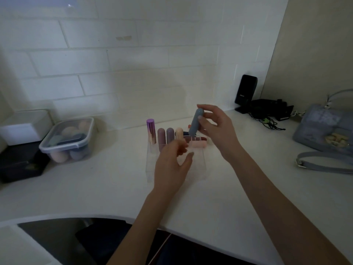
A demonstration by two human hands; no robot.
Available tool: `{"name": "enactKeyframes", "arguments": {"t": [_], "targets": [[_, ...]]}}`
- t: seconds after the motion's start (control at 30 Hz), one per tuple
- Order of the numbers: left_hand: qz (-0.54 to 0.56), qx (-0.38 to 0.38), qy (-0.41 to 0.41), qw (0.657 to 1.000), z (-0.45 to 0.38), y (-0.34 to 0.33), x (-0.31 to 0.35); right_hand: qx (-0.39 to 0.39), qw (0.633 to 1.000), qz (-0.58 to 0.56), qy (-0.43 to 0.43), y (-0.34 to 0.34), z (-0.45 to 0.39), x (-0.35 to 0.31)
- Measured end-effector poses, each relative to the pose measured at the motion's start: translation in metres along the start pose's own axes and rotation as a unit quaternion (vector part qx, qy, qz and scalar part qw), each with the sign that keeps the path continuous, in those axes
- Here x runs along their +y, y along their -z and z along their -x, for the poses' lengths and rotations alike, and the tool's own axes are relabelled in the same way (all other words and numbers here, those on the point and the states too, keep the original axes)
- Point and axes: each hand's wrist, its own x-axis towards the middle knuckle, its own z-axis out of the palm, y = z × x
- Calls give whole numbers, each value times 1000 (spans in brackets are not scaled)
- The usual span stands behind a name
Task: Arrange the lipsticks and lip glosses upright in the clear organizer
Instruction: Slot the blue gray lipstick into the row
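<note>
Right hand (214,127) pinches grey tube (196,122) above organizer (152,169)'s far row, left hand (172,165) loose-fingered, empty: keep tube vertical, lower into slot right of peach tube (179,133) w/o knocking neighbours.

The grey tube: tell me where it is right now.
In the head view the grey tube is pinched in the right hand, held tilted above the back right of the clear organizer, just right of the peach tube.
</note>
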Motion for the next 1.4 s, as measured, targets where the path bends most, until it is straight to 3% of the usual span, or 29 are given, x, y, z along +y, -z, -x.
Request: {"name": "enactKeyframes", "arguments": {"t": [0.13, 0.33, 0.63, 0.7, 0.8, 0.87, 1.03, 1.2, 1.4], "targets": [[-90, -39, -77, 992, 2, -5, -4, -23, 998, 54, 17, -9, -2, 6], [-138, -23, -131, 981, 7, -9, -12, -74, 986, 148, 21, -15, -3, 24], [-211, -4, -143, 967, 7, -18, -18, -121, 990, 67, -34, -8, 4, 32], [-217, -7, -134, 967, 7, -17, -19, -78, 996, 41, -32, -3, 2, 34], [-228, -9, -99, 969, 5, -15, -19, 106, 990, 85, -20, 18, -4, 47], [-235, -5, -76, 969, 3, -14, -17, 167, 975, 142, -33, 33, -6, 58], [-254, -6, -56, 966, 2, -15, -17, 70, 965, 251, -40, 31, -5, 78], [-272, 25, -29, 962, 1, -11, -24, 10, 958, 284, -20, 14, -14, 74], [-257, 28, -29, 966, 0, -7, -25, -64, 927, 368, -29, -15, -46, 77]]}}
